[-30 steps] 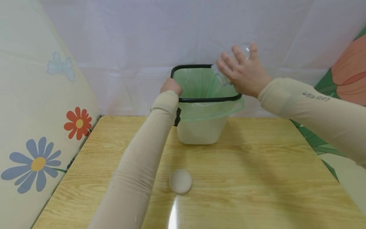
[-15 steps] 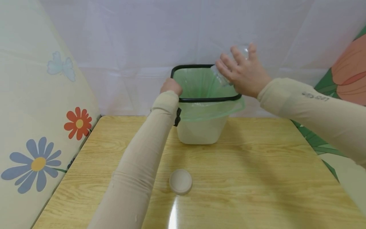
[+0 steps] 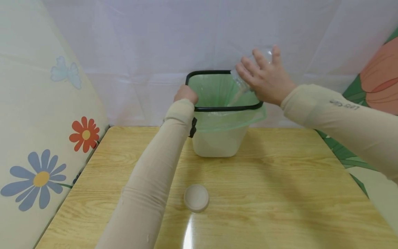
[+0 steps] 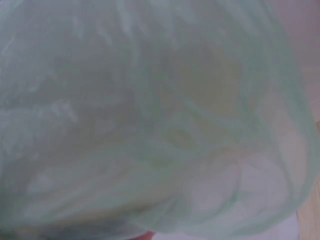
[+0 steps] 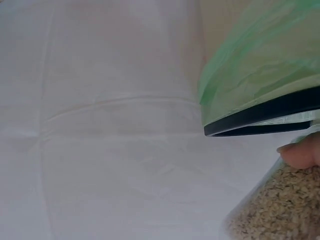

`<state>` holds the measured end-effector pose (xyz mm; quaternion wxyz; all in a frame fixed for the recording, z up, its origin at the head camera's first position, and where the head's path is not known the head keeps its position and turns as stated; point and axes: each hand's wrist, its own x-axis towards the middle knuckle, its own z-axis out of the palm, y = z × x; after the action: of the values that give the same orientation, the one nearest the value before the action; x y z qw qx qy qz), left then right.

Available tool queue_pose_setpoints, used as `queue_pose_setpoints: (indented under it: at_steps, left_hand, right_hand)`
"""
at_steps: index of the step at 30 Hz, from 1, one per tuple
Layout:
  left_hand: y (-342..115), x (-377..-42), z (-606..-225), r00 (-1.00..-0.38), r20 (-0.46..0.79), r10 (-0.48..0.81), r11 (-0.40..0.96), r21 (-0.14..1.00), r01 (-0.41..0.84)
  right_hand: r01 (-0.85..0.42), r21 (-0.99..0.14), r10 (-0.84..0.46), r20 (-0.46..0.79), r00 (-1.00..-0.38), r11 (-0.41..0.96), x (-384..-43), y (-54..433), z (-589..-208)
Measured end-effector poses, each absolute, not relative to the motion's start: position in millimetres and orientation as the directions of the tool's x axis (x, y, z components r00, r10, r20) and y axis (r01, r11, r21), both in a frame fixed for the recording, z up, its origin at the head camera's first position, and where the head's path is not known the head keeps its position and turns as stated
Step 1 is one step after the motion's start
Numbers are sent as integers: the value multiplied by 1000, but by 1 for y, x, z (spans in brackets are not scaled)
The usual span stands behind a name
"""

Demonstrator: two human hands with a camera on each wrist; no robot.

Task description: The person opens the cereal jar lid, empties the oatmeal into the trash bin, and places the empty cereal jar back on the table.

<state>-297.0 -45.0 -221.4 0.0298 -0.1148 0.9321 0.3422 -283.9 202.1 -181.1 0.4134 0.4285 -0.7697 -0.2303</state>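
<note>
My left hand [image 3: 186,94] grips the left side of the black rim of a trash can [image 3: 217,145]. A green liner bag [image 3: 208,90] lines the can and hangs over its rim. My right hand [image 3: 267,79] holds a clear jar [image 3: 237,81], tipped toward the can's opening at the right. Tan, grain-like flakes [image 5: 280,207] fill the part of the jar seen in the right wrist view, where a thumb [image 5: 302,152] presses on its side. A pale stream [image 3: 237,97] runs from the jar's mouth into the can. The left wrist view shows mostly blurred liner.
A round beige lid [image 3: 196,197] lies on the wood-grain table [image 3: 264,193], in front of the can. White cloth [image 3: 140,45] hangs close behind the can. Panels printed with flowers stand at the left and right sides.
A pale stream now falls from the tipped jar, where none showed before. The right hand has shifted only slightly. My left hand and the can have stayed in place.
</note>
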Motion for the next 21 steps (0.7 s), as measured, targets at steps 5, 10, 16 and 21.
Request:
queue_pose_setpoints:
  at_steps: [5,10,16,21]
  left_hand:
    - [-45,-295,-220,-974,-119,-191,750,623,-223]
    - [-44,-287,-217,-976,-107,-192,759,614,-217]
    - [-43,-282,-214,-974,-112,-196,755,616,-223]
    - [-42,-281,-214,-977,-84,-194,757,621,-204]
  right_hand:
    - [-473,711,-854,434,-288,521,-284,202,-183]
    - [-484,685,-838,442,-319,545,-284,201,-182]
    - [-489,679,-836,447,-317,548,-282,200,-178]
    - [-501,666,-833,444,-329,553,-282,200,-175]
